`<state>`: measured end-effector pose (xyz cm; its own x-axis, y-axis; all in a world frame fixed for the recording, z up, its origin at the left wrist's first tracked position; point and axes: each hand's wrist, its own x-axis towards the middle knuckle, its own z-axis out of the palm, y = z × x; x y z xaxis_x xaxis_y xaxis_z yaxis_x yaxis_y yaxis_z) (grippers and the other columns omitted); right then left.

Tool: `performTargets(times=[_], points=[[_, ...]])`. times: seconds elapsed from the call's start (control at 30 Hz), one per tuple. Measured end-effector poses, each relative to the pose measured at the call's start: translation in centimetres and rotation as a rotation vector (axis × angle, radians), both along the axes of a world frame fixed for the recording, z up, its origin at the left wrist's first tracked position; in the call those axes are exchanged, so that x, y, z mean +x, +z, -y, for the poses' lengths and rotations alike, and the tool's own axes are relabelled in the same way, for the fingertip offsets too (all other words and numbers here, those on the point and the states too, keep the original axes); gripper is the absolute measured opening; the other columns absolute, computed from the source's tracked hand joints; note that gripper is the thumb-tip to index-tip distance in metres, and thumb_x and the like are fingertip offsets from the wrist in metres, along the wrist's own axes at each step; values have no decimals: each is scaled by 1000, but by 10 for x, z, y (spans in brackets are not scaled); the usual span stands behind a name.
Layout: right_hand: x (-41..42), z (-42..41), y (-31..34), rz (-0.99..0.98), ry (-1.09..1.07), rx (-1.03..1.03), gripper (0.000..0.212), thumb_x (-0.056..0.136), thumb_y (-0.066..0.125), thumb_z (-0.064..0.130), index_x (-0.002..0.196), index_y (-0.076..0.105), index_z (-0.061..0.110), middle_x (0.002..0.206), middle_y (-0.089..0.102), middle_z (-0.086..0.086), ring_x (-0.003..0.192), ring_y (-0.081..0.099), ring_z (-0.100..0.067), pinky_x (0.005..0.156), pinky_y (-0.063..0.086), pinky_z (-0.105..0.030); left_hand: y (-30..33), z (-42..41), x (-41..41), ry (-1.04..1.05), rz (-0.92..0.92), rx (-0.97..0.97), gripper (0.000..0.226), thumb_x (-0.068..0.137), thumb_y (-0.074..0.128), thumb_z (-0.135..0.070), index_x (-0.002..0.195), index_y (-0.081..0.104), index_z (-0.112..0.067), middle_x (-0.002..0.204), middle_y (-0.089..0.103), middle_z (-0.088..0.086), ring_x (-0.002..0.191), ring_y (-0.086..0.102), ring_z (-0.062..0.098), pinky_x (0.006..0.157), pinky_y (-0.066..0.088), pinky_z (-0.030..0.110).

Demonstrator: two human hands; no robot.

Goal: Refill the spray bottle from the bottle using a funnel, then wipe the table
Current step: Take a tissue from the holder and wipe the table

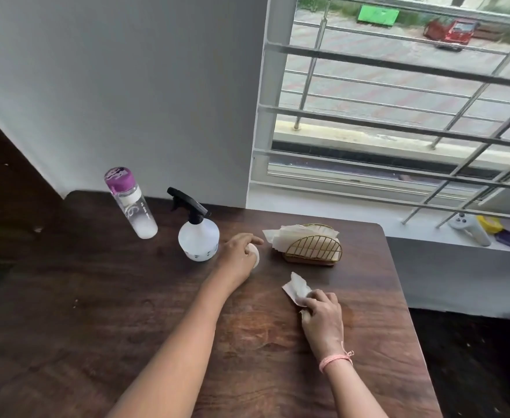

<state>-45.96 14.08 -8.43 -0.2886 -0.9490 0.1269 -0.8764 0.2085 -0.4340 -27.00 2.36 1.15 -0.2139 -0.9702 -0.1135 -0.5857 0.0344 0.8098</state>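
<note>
Judging by the layout, refill looks done and we're in the wipe phase. Spray bottle (198,239) stands upright with its black trigger head back on, far-centre of the table (97,312); translucent body, liquid level hard to read, can't tell how full. Source bottle (131,203) stands just left of it, purple cap on, mostly clear with a whitish band at the bottom, so little seems left in it. Left hand (238,257) is cupped over a small white object (255,255) just right of the spray bottle, probably the funnel, mostly hidden; fingers curled on it, firmness unclear. Right hand (323,315) is clenched around a crumpled tissue (297,289) pressed on the table, near-right. Gold napkin holder (314,248) with tissues sits far-right. Left to do: finish wiping; the faint sheen near the tissue suggests a damp surface
</note>
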Motion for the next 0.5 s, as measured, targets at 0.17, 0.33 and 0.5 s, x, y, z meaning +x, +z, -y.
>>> performTargets(times=[0.17, 0.33, 0.5], points=[[-10, 0, 9, 131, -120, -33, 13, 76, 62, 30, 73, 69, 19, 77, 64, 7, 81, 53, -22, 74, 48, -33, -2, 1, 0, 25, -21, -14, 40, 81, 45, 1, 105, 69, -21, 118, 60, -8, 106, 55, 13, 93, 41, 21], [1, -1, 6, 143, -84, 149, 39, 86, 64, 22, 123, 54, 28, 107, 48, 2, 94, 55, -22, 76, 51, -40, 0, 3, -3, 22, -18, -18, 36, 85, 45, -4, 105, 68, -22, 117, 59, -9, 101, 53, 5, 89, 40, 19], [-8, -9, -2, 143, -98, 10, 26, 76, 65, -2, 93, 75, 14, 93, 60, -1, 86, 61, -26, 68, 53, -34, 2, 5, -7, 16, -36, -32, 30, 85, 50, -4, 104, 69, -18, 114, 60, -6, 75, 51, -3, 65, 33, 8]])
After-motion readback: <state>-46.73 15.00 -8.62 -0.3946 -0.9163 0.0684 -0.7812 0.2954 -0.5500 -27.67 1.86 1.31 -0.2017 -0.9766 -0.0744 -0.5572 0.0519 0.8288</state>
